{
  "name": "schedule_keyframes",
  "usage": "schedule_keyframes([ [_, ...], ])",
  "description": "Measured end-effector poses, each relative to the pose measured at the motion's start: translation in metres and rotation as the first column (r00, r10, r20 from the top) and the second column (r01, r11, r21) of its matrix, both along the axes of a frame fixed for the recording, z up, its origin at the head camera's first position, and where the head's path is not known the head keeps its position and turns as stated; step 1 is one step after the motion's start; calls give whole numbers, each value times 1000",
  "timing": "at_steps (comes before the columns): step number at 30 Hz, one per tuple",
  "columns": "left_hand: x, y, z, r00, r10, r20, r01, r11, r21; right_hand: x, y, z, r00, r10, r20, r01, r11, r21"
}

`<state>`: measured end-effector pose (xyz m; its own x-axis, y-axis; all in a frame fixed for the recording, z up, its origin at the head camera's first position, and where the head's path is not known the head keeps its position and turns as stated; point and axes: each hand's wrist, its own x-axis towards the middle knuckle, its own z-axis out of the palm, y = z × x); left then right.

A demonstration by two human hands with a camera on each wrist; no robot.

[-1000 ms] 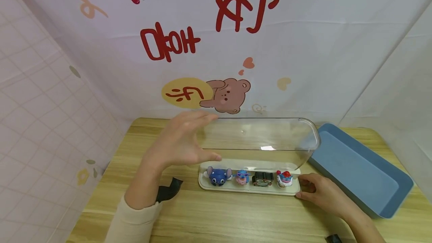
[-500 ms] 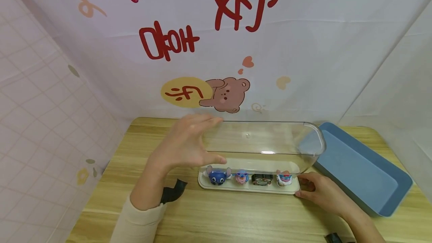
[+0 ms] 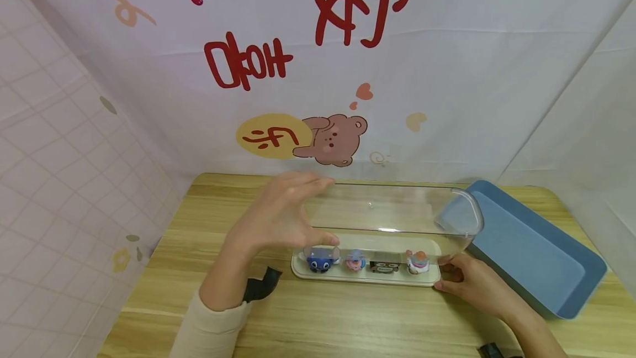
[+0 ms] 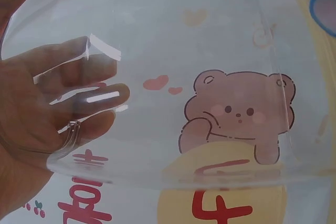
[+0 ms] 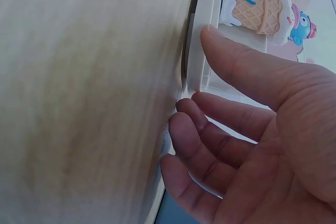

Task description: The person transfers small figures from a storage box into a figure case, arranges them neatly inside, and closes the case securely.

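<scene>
My left hand (image 3: pixel 278 217) grips the left end of a clear plastic cover (image 3: pixel 392 209), thumb at the front and fingers behind. The cover is held over a long white base (image 3: pixel 362 280), and its near edge overlaps the figures' tops in the head view. On the base stand a blue big-eared figure (image 3: pixel 320 262), a pink-and-blue figure (image 3: pixel 355 263), a dark boxy figure (image 3: pixel 384 267) and a white one with red (image 3: pixel 418 264), whose waffle-patterned back (image 5: pixel 260 11) shows in the right wrist view. My right hand (image 3: pixel 479 286) pinches the base's right end between thumb and fingers.
A blue tray (image 3: pixel 534 253) stands at an angle to the right, close behind my right hand. Everything rests on a wooden table (image 3: pixel 348 319). A printed white cloth (image 3: pixel 472 70) hangs behind it. Black straps (image 3: pixel 263 285) lie by my wrists.
My left hand has moved right and toward me with the clear cover, which now comes lower over the figures. My right hand has stayed at the base's end.
</scene>
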<state>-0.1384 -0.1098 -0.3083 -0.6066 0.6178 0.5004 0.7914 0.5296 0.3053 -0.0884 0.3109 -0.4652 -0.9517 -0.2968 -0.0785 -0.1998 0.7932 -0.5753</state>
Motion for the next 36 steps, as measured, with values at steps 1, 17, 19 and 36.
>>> schedule_keyframes([
  [1,0,1,-1,1000,2,-1,-2,1000,0,0,0,0,1000,0,3,0,1000,-2],
  [17,2,7,-8,998,20,54,-19,1000,-22,2,1,-1,1000,29,5,-29,999,-22],
  [19,2,7,-9,998,27,62,-25,999,-24,2,1,-1,1000,30,0,-30,999,-18],
  [36,4,8,-18,992,59,114,-53,997,-56,1,1,-2,999,43,-18,-43,999,-6],
])
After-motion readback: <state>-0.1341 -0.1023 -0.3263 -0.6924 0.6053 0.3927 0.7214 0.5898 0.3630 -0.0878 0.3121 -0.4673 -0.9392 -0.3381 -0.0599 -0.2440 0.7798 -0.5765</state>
